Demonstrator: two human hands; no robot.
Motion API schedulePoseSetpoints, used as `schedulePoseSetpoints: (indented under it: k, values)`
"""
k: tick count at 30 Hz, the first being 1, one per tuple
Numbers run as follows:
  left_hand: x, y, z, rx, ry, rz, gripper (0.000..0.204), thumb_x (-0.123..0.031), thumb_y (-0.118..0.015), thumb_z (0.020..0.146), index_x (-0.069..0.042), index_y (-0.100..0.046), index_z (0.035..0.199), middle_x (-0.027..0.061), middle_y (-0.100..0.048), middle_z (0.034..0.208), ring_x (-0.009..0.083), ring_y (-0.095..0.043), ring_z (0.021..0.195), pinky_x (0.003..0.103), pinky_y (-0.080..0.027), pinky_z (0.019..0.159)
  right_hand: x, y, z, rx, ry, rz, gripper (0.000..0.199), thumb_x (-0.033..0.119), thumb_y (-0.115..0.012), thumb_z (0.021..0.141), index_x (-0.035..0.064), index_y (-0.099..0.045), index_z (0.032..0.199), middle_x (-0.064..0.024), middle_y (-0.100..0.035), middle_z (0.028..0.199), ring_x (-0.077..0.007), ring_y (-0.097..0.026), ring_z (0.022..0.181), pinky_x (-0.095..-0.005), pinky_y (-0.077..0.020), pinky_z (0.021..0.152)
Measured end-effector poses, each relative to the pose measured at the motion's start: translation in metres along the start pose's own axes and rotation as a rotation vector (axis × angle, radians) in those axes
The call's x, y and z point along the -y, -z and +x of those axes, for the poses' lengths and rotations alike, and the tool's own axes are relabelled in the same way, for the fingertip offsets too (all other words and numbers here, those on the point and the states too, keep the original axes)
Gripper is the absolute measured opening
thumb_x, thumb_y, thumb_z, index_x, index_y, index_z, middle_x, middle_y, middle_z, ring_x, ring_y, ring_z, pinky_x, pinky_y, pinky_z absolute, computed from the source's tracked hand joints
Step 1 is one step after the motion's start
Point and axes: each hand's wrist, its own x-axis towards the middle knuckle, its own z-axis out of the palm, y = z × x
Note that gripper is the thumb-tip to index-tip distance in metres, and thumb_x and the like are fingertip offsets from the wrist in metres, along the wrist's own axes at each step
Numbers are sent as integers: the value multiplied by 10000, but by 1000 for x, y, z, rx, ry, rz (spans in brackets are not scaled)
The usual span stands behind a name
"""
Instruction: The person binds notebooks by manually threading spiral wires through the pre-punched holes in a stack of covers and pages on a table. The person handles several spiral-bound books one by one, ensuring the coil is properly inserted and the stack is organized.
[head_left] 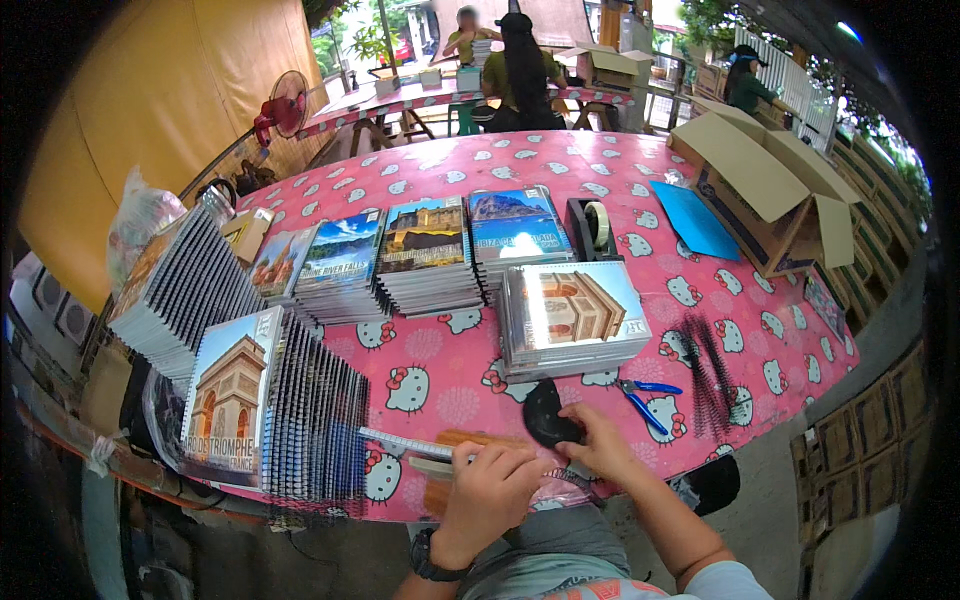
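My left hand (490, 485), with a dark watch on its wrist, is closed round a thin spiral notebook (405, 443) seen edge-on near the front of the table. My right hand (603, 447) grips the edge of a black curved piece (546, 410) between thumb and fingers; its exact kind is unclear. A dark wire coil (568, 477) shows between my hands. Beneath the notebook lies a brown wooden piece (437, 497), partly hidden by my left hand. Blue-handled pliers (648, 402) rest right of the black piece.
Spiral notebooks with an arch cover (232, 395) stand at left; another stack (575, 310) sits ahead. Behind are more notebook stacks (425, 250) and a tape dispenser (592, 228). Loose black coils (707, 375), a blue sheet (695, 218) and an open carton (765, 190) are right. People work farther back.
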Motion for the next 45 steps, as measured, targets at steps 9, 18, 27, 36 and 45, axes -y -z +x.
schedulePoseSetpoints:
  k: [9, 18, 27, 36, 45]
  values:
    - [-3, 6, 3, -52, 35, 69, 158, -280, -614, 797, -150, -608, 886, -36, -622, 923, 148, -572, 967, 559, -138, 995, 20, 16, -7, 82, 148, -568, 638, 410, -799, 505, 115, -606, 1038, -134, -506, 1018, -343, -434, 1035, -461, -350, 877]
    - [5, 11, 0, -150, 19, 15, 203, -247, -592, 797, -129, -599, 961, 17, -610, 966, 184, -560, 900, 457, -280, 912, 0, 31, -27, 170, 160, -567, 771, 373, -796, 486, 185, -540, 1189, -181, -303, 1377, -431, -238, 1271, -537, -200, 1026]
    - [9, 16, -6, -12, 39, 20, 243, -246, -580, 808, -110, -580, 1010, 44, -600, 978, 193, -556, 882, 348, -364, 814, -6, 32, -25, 168, 140, -375, 683, 328, -819, 496, 166, -582, 1115, -212, -295, 1372, -421, -305, 1239, -493, -293, 1002]
    - [15, 7, -11, -87, -30, 126, 213, -249, -595, 777, -150, -601, 966, -17, -616, 934, 160, -555, 883, 450, -260, 928, -3, 16, -19, 88, 242, -484, 559, 323, -792, 564, 111, -603, 1046, -157, -411, 1332, -379, -390, 1172, -459, -330, 981]
    - [24, 18, -18, -167, 166, 119, 283, -277, -781, 567, -156, -628, 771, -18, -568, 760, 186, -542, 869, 515, -148, 994, 35, 41, 6, 369, 234, 693, 642, 610, -597, 717, 4, -650, 921, -159, -588, 1130, -272, -543, 1055, -388, -382, 936]
